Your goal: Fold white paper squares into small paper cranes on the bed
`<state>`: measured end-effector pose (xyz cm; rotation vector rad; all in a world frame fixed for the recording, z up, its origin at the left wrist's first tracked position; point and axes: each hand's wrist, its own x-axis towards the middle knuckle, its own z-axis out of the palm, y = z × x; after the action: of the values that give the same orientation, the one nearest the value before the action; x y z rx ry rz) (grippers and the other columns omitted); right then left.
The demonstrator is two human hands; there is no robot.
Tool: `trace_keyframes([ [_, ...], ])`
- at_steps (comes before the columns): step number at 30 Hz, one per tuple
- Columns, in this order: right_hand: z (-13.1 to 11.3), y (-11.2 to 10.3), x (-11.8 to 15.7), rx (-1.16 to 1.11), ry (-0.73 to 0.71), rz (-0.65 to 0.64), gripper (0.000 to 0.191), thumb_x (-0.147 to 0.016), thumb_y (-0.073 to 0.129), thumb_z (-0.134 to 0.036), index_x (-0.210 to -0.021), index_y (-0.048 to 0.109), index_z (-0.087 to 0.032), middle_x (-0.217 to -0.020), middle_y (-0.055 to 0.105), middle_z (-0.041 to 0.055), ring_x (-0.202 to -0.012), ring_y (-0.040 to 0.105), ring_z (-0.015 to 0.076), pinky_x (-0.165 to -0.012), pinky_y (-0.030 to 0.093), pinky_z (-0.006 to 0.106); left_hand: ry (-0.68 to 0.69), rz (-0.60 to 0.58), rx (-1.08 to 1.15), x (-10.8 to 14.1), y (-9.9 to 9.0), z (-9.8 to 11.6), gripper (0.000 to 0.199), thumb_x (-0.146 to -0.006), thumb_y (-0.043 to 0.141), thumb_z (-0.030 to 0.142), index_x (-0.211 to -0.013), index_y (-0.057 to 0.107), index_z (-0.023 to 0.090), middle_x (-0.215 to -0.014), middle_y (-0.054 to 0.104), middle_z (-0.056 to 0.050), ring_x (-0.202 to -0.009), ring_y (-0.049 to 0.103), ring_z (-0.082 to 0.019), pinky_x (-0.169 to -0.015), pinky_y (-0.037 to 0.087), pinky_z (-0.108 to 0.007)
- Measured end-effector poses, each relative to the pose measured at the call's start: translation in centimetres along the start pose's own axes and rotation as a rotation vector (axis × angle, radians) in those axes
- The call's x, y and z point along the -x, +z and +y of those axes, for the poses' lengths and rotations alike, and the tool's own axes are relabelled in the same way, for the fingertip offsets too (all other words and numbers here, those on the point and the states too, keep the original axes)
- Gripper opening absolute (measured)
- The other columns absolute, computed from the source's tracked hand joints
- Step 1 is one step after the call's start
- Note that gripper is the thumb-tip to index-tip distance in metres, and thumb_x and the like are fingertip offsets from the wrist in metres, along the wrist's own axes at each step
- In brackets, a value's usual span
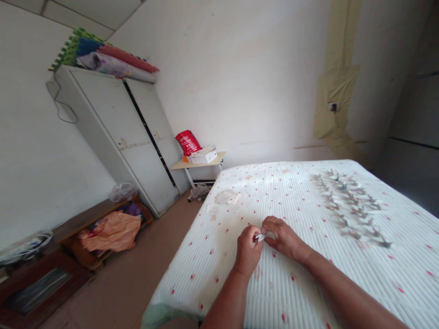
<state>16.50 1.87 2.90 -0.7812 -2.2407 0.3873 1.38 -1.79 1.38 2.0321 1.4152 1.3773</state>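
Above the middle of the bed, my left hand (248, 249) pinches a small piece of folded paper (260, 237), white with grey markings. My right hand (281, 235) is curled at the paper's other side, thumb and fingertips closed on its edge. Part of the paper is hidden by the fingers. To the right, several folded paper figures (353, 196) with pointed tips stand in rows, looking like paper cranes; they are blurred. Toward the left edge of the bed lie some flat paper sheets (228, 197), thin and pale.
The bed has a white ribbed cover with red spots (192, 276). Beyond its left corner stands a small table (219, 158) with a red bag (188, 142) and a white box (205, 157). A grey cabinet (113, 123) and a low wooden bench with an orange plastic bag (115, 230) are on the left.
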Motion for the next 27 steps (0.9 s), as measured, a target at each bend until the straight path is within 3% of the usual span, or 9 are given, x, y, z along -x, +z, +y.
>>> trace_keyframes([
  [13, -0.8, -0.7, -0.1, -0.146, 0.083, -0.031, 0.018, -0.066, 0.045, -0.002, -0.070, 0.054, -0.017, -0.072, 0.054, 0.0014, -0.070, 0.051, 0.0128, -0.065, 0.039, 0.023, -0.040, -0.030, 0.018, -0.3, -0.3, 0.2, 0.019, -0.061, 0.042, 0.002, -0.066, 0.054, 0.017, -0.062, 0.052, 0.003, -0.061, 0.048, -0.010, -0.061, 0.037, -0.019],
  [21, -1.3, -1.7, -0.2, -0.037, 0.145, -0.132, 0.016, -0.069, 0.047, -0.006, -0.069, 0.059, -0.017, -0.070, 0.058, 0.0015, -0.066, 0.052, 0.0117, -0.061, 0.038, 0.021, -0.070, -0.111, 0.087, -0.2, -0.4, 0.2, 0.018, -0.060, 0.045, 0.004, -0.070, 0.056, 0.016, -0.064, 0.054, 0.003, -0.062, 0.049, -0.009, -0.061, 0.037, -0.018],
  [27, -1.2, -1.6, -0.1, 0.075, 0.087, -0.160, 0.016, -0.068, 0.050, -0.007, -0.069, 0.061, -0.017, -0.072, 0.058, 0.0018, -0.068, 0.053, 0.0124, -0.063, 0.038, 0.021, -0.167, -0.164, 0.172, -0.1, -0.2, -0.4, 0.015, -0.061, 0.047, 0.006, -0.068, 0.055, 0.016, -0.061, 0.052, 0.004, -0.059, 0.047, -0.008, -0.058, 0.036, -0.017],
])
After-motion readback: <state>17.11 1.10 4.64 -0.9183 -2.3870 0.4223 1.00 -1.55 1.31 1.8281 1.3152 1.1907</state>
